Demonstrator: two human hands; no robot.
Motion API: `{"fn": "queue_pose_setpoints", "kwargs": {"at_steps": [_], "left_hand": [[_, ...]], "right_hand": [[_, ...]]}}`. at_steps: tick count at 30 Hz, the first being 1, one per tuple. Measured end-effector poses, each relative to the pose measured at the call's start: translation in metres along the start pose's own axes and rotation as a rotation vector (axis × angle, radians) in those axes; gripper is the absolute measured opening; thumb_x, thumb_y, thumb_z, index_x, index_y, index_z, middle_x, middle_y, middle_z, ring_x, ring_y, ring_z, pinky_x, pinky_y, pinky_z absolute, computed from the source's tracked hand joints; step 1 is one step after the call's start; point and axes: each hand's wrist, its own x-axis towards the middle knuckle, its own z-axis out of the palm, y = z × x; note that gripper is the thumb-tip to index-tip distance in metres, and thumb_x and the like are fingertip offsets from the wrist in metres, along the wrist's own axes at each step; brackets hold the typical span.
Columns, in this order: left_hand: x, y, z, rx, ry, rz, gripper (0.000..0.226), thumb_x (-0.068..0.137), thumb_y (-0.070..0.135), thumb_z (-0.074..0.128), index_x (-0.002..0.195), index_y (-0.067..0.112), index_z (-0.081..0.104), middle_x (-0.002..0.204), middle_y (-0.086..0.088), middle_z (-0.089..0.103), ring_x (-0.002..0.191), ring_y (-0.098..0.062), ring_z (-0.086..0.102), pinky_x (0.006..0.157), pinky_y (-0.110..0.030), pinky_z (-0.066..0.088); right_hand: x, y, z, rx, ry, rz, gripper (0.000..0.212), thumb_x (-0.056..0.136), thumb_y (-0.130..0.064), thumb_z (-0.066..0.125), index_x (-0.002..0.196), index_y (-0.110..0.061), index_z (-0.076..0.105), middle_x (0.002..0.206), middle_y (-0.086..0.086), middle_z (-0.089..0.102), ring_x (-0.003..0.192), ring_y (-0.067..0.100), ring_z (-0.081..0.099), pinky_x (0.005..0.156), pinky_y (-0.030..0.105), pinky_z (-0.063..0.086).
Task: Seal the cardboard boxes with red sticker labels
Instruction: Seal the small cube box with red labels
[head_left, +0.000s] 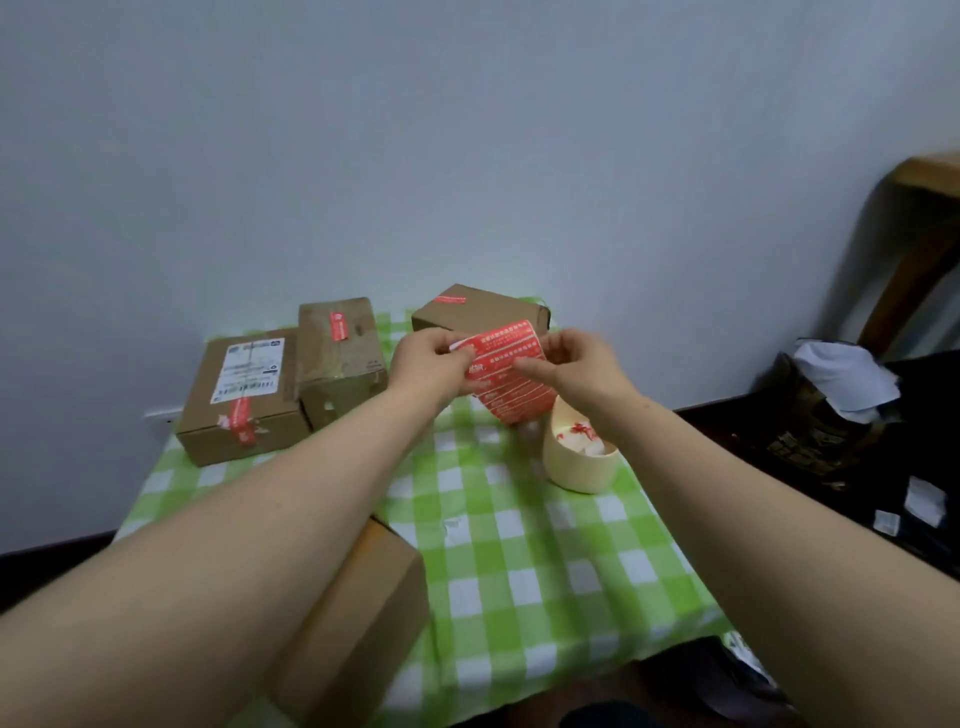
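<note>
Red sticker-label sheet with white print (511, 374) hangs at the centre of the frame, lifted clear of the green-and-white checked tablecloth (519, 545), I judge so a label can be worked loose without catching on anything. My left hand (431, 358) pinches the sheet's upper left edge, fingers curled onto it, seemingly picking at a label's corner. My right hand (576, 364) clamps the right edge between thumb and fingers, probably to keep the sheet taut against that pull. Just below the right hand stands a cream round tub (576, 465) holding white and red scraps, handy, I judge, for discarded backing. Three boxes along the far side already carry red strips: a brown cardboard box with a white shipping label (244, 400) at left, a tape-covered cardboard box (340, 358) touching it, and a far cardboard box (483, 309) behind the sheet. A plain brown cardboard box (363, 618) at lower centre, partly under my left forearm, shows no strip on the faces I see, so it is likely next.
</note>
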Motion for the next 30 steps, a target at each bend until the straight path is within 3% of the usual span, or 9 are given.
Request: {"fn": "queue_pose_setpoints", "kwargs": {"at_steps": [2, 6, 9, 13, 17, 20, 22, 27, 30], "left_hand": [[-0.011, 0.003, -0.009, -0.124, -0.007, -0.060, 0.012, 0.091, -0.003, 0.051, 0.095, -0.003, 0.063, 0.077, -0.007, 0.056, 0.068, -0.013, 0.057, 0.063, -0.017, 0.055], [-0.029, 0.007, -0.025, -0.423, -0.050, -0.233, 0.017, 0.090, 0.012, 0.051, 0.077, 0.006, 0.059, 0.071, -0.004, 0.056, 0.072, -0.013, 0.054, 0.074, -0.022, 0.051], [-0.038, 0.003, -0.032, -0.453, -0.009, -0.304, 0.018, 0.088, 0.017, 0.065, 0.091, 0.000, 0.060, 0.084, -0.008, 0.063, 0.079, -0.016, 0.061, 0.076, -0.025, 0.053], [-0.052, -0.004, -0.034, -0.370, 0.011, -0.327, 0.053, 0.076, -0.017, 0.065, 0.126, -0.010, 0.047, 0.121, -0.026, 0.055, 0.098, -0.033, 0.063, 0.085, -0.032, 0.052], [-0.059, -0.011, -0.040, -0.295, 0.031, -0.290, 0.064, 0.073, -0.021, 0.064, 0.132, -0.004, 0.045, 0.121, -0.025, 0.057, 0.099, -0.034, 0.062, 0.077, -0.032, 0.053], [-0.064, -0.011, -0.042, -0.291, 0.004, -0.271, 0.066, 0.073, -0.025, 0.061, 0.133, -0.004, 0.045, 0.122, -0.023, 0.059, 0.099, -0.034, 0.062, 0.075, -0.033, 0.053], [-0.066, -0.012, -0.043, -0.282, -0.008, -0.268, 0.067, 0.072, -0.026, 0.060, 0.132, -0.002, 0.046, 0.119, -0.021, 0.061, 0.098, -0.034, 0.063, 0.078, -0.039, 0.054], [-0.070, -0.012, -0.052, -0.185, -0.044, -0.250, 0.061, 0.074, -0.014, 0.068, 0.130, 0.004, 0.051, 0.113, -0.016, 0.065, 0.095, -0.029, 0.064, 0.082, -0.038, 0.055], [-0.074, -0.007, -0.054, -0.086, -0.097, -0.193, 0.045, 0.079, -0.001, 0.070, 0.122, 0.007, 0.058, 0.108, -0.009, 0.067, 0.080, -0.013, 0.061, 0.063, -0.021, 0.048]], "right_hand": [[-0.006, -0.003, 0.004, 0.033, -0.006, 0.010, 0.019, 0.075, -0.010, 0.076, 0.080, -0.013, 0.058, 0.079, 0.005, 0.063, 0.066, 0.018, 0.062, 0.069, 0.041, 0.054], [-0.023, -0.008, 0.014, 0.102, -0.017, -0.050, 0.017, 0.076, 0.007, 0.069, 0.077, -0.007, 0.061, 0.066, 0.000, 0.061, 0.050, 0.002, 0.058, 0.049, 0.015, 0.049], [-0.037, -0.007, 0.018, 0.147, -0.054, -0.026, 0.021, 0.078, 0.014, 0.063, 0.074, -0.007, 0.065, 0.053, -0.010, 0.065, 0.048, -0.002, 0.059, 0.053, 0.016, 0.050], [-0.059, -0.009, 0.019, 0.214, -0.089, 0.013, 0.026, 0.083, 0.019, 0.050, 0.103, 0.010, 0.064, 0.058, -0.005, 0.065, 0.045, -0.004, 0.060, 0.049, 0.007, 0.046], [-0.066, -0.012, 0.020, 0.311, -0.102, 0.178, 0.031, 0.087, 0.011, 0.042, 0.109, 0.003, 0.063, 0.079, 0.007, 0.064, 0.057, 0.009, 0.063, 0.049, 0.013, 0.050], [-0.069, -0.008, 0.023, 0.244, -0.110, 0.156, 0.028, 0.086, -0.001, 0.060, 0.114, -0.004, 0.061, 0.088, 0.005, 0.065, 0.072, 0.013, 0.064, 0.066, 0.022, 0.056], [-0.071, -0.005, 0.024, 0.207, -0.112, 0.125, 0.036, 0.079, 0.003, 0.069, 0.113, -0.005, 0.061, 0.090, 0.007, 0.065, 0.078, 0.016, 0.064, 0.075, 0.029, 0.057], [-0.075, -0.012, 0.025, 0.271, -0.096, 0.086, 0.032, 0.079, 0.010, 0.065, 0.104, -0.011, 0.064, 0.086, 0.006, 0.065, 0.077, 0.016, 0.065, 0.067, 0.025, 0.059], [-0.077, -0.017, 0.024, 0.293, -0.091, 0.106, 0.027, 0.082, 0.007, 0.064, 0.097, -0.015, 0.066, 0.100, 0.009, 0.065, 0.088, 0.023, 0.066, 0.070, 0.030, 0.060]]}}
